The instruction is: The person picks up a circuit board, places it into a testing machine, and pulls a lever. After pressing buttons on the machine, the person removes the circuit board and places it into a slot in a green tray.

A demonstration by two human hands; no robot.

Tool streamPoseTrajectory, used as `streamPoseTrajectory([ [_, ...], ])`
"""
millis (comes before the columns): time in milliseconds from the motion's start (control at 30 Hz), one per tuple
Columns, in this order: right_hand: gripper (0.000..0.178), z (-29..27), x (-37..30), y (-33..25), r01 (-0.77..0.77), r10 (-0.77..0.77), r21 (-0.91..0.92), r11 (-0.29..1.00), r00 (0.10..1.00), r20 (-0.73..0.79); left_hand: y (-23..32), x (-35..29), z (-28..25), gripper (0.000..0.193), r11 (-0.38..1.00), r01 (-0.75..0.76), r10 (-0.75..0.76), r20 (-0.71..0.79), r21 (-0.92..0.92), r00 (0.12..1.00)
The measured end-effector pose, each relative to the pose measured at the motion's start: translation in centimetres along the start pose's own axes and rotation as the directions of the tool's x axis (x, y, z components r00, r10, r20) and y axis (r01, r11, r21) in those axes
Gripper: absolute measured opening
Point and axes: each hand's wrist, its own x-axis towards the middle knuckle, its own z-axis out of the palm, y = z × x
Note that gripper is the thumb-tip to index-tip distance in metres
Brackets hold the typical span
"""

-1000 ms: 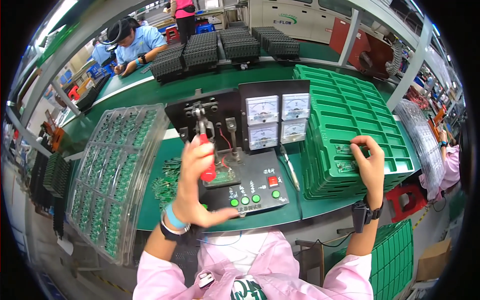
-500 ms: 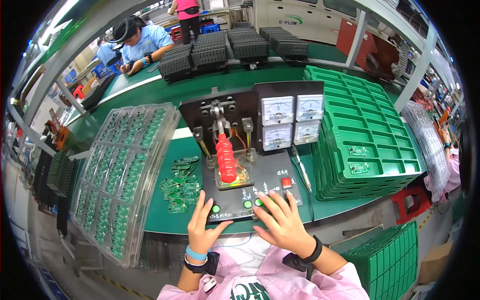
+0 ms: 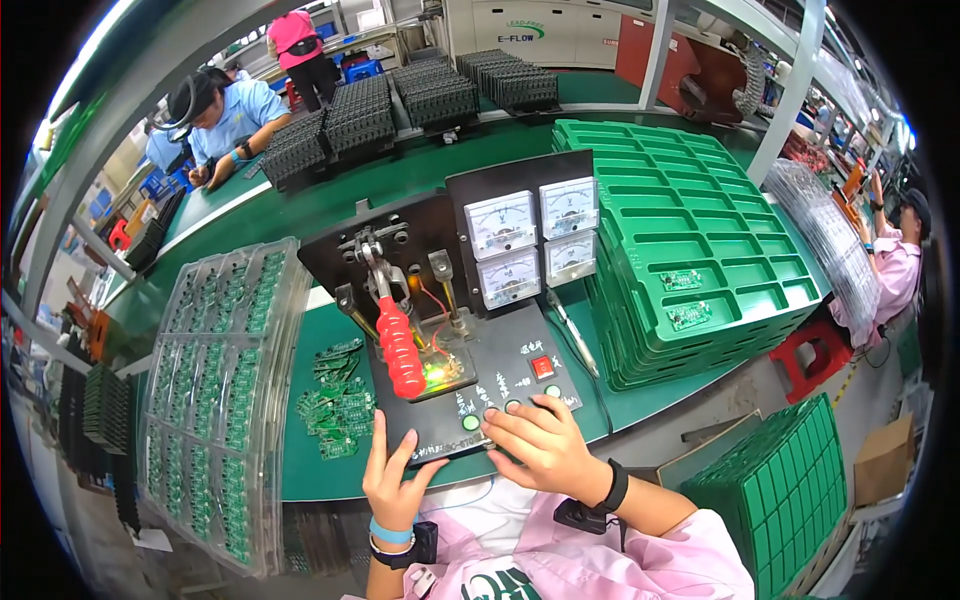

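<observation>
At the left stands a clear tray [image 3: 283,340] holding rows of green circuit boards [image 3: 206,470]. Right of it, a loose pile of boards [image 3: 340,415] lies on the green bench [image 3: 312,482]. The left hand [image 3: 398,482], fingers spread and holding nothing, is at the near left corner of the black test box [image 3: 510,345]. On that box a red lever handle [image 3: 401,350] slants toward the near side; by its tip sits a partly hidden board [image 3: 440,376], lit yellow-green. The right hand [image 3: 540,445], fingers extended and gripping nothing, lies over the near row of green buttons [image 3: 471,423]; whether one is pressed cannot be told. Farther right, stacked green trays [image 3: 640,350] carry two boards [image 3: 689,315] in near left compartments. Progress is judged partial: two boards trayed, one on the box, the loose pile outstanding
</observation>
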Motion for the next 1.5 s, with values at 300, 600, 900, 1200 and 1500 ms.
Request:
streamPoseTrajectory([
  [300,0.034,-0.4,9.8,-0.9,-0.116,0.128,-0.055,0.992,0.88,0.457,-0.1,0.4,0.1,0.059,0.996,-0.031,0.026,0.055,0.09,0.998],
  [600,0.033,-1.0,12.9,0.1,0.426,-0.413,0.067,0.902,0.898,-0.15,0.0,0.1,0.0,0.058,0.997,-0.01,0.005,0.072,0.072,0.997],
  [900,0.051,-2.3,21.2,2.8,0.173,-0.061,0.339,0.925,0.946,-0.318,1.1,2.0,-1.6,0.055,0.999,0.037,-0.031,0.196,-0.025,0.98],
  [1200,0.022,-0.3,10.1,4.3,-0.605,0.437,0.365,0.708,0.781,0.447,-4.6,11.6,-6.8,0.027,0.92,0.117,-0.171,0.115,0.374,0.978],
  [1500,0.024,0.8,10.2,3.8,-0.666,0.477,0.384,0.64,0.736,0.481,-10.9,15.6,-3.8,0.022,0.897,-0.046,-0.237,0.568,0.439,0.788],
])
